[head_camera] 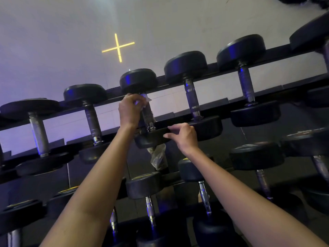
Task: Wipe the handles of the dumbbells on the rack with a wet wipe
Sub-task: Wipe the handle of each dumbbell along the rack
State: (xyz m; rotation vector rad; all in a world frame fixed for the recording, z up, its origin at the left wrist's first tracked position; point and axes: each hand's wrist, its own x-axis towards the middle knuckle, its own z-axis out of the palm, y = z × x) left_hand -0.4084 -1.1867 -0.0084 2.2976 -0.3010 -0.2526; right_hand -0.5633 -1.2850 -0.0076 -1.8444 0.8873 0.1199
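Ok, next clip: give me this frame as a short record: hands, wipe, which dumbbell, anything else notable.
setting: dumbbell rack, two tiers in view
left hand: fingers wrapped round the handle of the top-tier dumbbell third from the left in view
wet wipe: white, bunched between left hand and the handle's upper end
right hand: fingers curled over the rim of that dumbbell's near head
other: crumpled clear plastic below that head; yellow cross on the wall
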